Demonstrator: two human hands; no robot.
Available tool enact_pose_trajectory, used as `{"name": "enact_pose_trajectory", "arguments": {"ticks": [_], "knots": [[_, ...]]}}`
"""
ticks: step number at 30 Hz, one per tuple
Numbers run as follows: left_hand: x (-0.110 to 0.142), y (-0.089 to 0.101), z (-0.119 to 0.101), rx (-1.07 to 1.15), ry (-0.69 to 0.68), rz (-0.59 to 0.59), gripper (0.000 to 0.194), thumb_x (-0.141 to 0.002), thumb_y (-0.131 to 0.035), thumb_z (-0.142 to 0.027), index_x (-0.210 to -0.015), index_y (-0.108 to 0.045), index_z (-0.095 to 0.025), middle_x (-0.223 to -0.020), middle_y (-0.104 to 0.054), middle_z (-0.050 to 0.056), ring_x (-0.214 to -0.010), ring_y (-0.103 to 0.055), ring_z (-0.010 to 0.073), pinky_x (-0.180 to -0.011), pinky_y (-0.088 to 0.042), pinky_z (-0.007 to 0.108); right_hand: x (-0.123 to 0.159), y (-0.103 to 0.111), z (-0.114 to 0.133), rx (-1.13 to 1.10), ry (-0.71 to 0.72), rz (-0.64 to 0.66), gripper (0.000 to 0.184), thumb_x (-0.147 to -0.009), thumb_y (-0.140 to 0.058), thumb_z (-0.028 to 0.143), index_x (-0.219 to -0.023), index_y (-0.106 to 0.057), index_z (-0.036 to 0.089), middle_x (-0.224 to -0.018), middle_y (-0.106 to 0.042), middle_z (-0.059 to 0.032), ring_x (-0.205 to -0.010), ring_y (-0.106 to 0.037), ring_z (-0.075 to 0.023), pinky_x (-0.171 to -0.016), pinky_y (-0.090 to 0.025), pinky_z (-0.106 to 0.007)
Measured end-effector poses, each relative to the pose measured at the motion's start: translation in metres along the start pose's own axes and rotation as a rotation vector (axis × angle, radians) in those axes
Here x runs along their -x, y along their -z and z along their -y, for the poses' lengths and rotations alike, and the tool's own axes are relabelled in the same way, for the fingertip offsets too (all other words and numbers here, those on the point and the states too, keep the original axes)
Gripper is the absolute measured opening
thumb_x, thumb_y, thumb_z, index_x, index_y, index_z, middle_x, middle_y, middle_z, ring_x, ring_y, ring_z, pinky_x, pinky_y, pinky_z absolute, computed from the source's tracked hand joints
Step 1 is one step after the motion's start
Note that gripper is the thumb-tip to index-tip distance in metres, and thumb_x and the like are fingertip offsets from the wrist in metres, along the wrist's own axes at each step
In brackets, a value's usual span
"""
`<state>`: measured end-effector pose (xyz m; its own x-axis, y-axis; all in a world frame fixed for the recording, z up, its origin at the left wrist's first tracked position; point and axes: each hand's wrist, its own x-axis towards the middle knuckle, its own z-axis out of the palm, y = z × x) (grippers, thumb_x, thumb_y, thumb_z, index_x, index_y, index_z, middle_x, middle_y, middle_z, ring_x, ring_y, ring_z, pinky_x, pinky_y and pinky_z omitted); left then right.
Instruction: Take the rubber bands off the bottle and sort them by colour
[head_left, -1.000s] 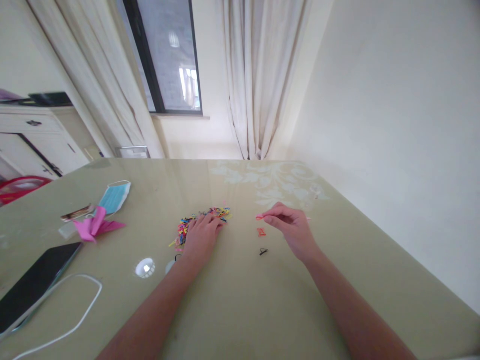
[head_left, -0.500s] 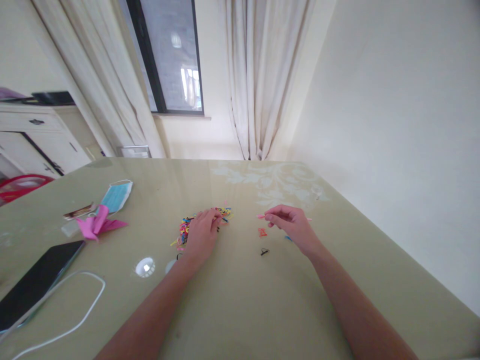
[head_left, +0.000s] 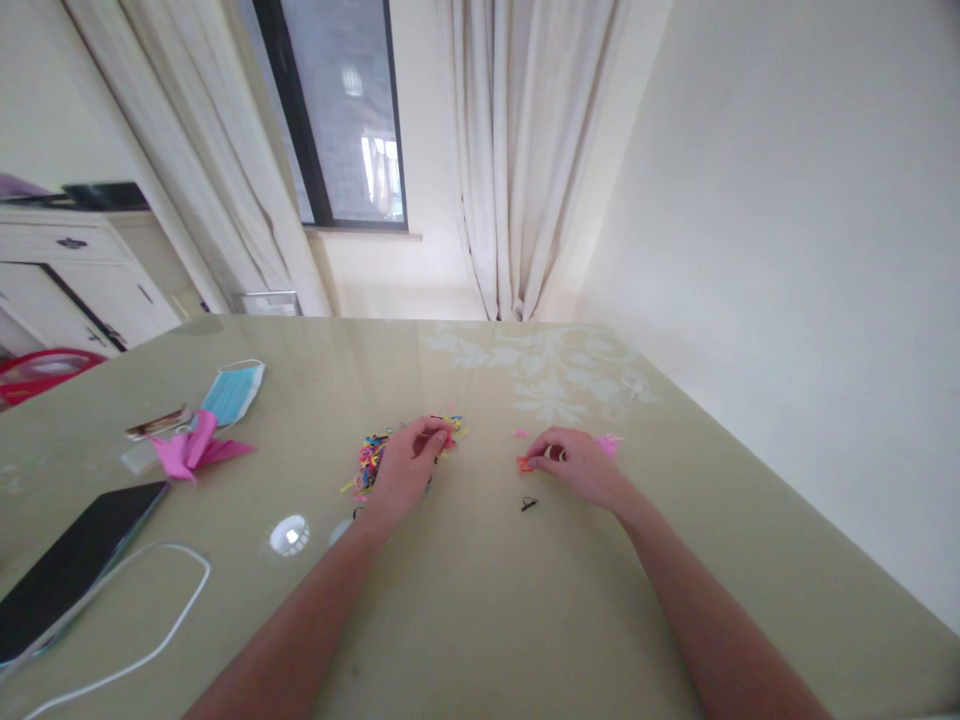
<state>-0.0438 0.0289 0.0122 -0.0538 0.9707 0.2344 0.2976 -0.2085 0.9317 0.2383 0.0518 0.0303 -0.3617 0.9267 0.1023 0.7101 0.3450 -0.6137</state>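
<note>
A heap of small multicoloured rubber bands [head_left: 371,455] lies partly hidden under my left hand [head_left: 409,462]. That hand's thumb and forefinger are pinched together at the heap's right side, on a small red rubber band [head_left: 450,438]. Over to the right, my right hand [head_left: 576,466] has its fingertips closed at a few orange rubber bands [head_left: 522,465] on the table. Just beyond them is a pink rubber band [head_left: 520,433]; nearer to me lie black ones [head_left: 529,504]. More pink bands [head_left: 609,444] show behind my right hand.
On the left of the glossy table [head_left: 465,620] are a pink folded-paper crane [head_left: 196,450], a blue face mask [head_left: 234,393], a phone [head_left: 75,560] and a white cable [head_left: 176,625]. A clear dome-shaped piece [head_left: 289,535] sits near my left forearm. A wall borders the right side.
My right hand has moved nearer to me, from the pink band to the orange ones, leaving the pink band on the table. My left hand has turned, and its pinch now shows a red band.
</note>
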Motion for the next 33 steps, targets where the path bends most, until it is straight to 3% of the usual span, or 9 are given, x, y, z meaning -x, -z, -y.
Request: {"name": "enact_pose_trajectory", "arguments": {"ticks": [6, 12, 17, 26, 30, 33], "knots": [[0.003, -0.005, -0.004, 0.251, 0.117, 0.031, 0.034, -0.082, -0.072, -0.049, -0.095, -0.072, -0.017, -0.092, -0.078, 0.007, -0.087, -0.075, 0.0197, -0.086, -0.060, 0.035, 0.000, -0.002, -0.002, 0.019, 0.044, 0.011, 0.009, -0.083, -0.074, 0.022, -0.083, -0.083, 0.024, -0.086, -0.073, -0.0051, -0.070, -0.060, -0.0164, -0.068, -0.043, -0.030], [0.007, -0.014, -0.002, 0.343, 0.176, 0.127, 0.048, -0.077, -0.078, -0.059, -0.097, -0.070, -0.016, -0.092, -0.078, 0.009, -0.086, -0.076, 0.0215, -0.086, -0.062, 0.039, 0.004, -0.008, 0.019, -0.106, 0.151, -0.148, 0.010, -0.087, -0.076, 0.031, -0.086, -0.081, 0.024, -0.082, -0.067, -0.0037, -0.062, -0.052, -0.0142, -0.062, -0.041, -0.030], [0.014, -0.025, -0.005, 0.370, 0.185, 0.221, 0.049, -0.078, -0.078, -0.060, -0.096, -0.070, -0.016, -0.091, -0.079, 0.010, -0.082, -0.076, 0.0216, -0.082, -0.062, 0.038, 0.010, -0.026, 0.039, -0.231, 0.236, -0.177, 0.027, -0.088, -0.077, 0.046, -0.102, -0.080, 0.023, -0.084, -0.064, -0.0027, -0.062, -0.052, -0.0136, -0.061, -0.043, -0.029], [0.020, -0.030, -0.004, 0.343, 0.135, 0.286, 0.042, -0.082, -0.075, -0.055, -0.096, -0.074, -0.015, -0.085, -0.078, 0.007, -0.079, -0.073, 0.0196, -0.077, -0.059, 0.032, 0.012, -0.034, 0.044, -0.198, 0.295, -0.195, 0.026, -0.096, -0.068, 0.046, -0.092, -0.082, 0.024, -0.072, -0.059, -0.0016, -0.062, -0.052, -0.0151, -0.066, -0.045, -0.031], [0.020, -0.029, -0.006, 0.326, 0.117, 0.302, 0.041, -0.085, -0.072, -0.054, -0.099, -0.074, -0.016, -0.091, -0.079, 0.009, -0.080, -0.072, 0.0199, -0.076, -0.058, 0.032, 0.011, -0.031, 0.044, -0.254, 0.246, -0.216, 0.029, -0.094, -0.070, 0.049, -0.088, -0.082, 0.024, -0.071, -0.061, -0.0020, -0.060, -0.052, -0.0149, -0.064, -0.045, -0.032], [0.017, -0.022, -0.004, 0.111, 0.036, 0.247, 0.035, -0.092, -0.064, -0.048, -0.109, -0.073, -0.018, -0.097, -0.078, 0.009, -0.083, -0.072, 0.0209, -0.078, -0.057, 0.034, 0.011, -0.020, 0.043, -0.438, 0.149, -0.183, 0.032, -0.090, -0.072, 0.053, -0.088, -0.079, 0.022, -0.075, -0.068, -0.0034, -0.064, -0.057, -0.0160, -0.061, -0.047, -0.031]]}}
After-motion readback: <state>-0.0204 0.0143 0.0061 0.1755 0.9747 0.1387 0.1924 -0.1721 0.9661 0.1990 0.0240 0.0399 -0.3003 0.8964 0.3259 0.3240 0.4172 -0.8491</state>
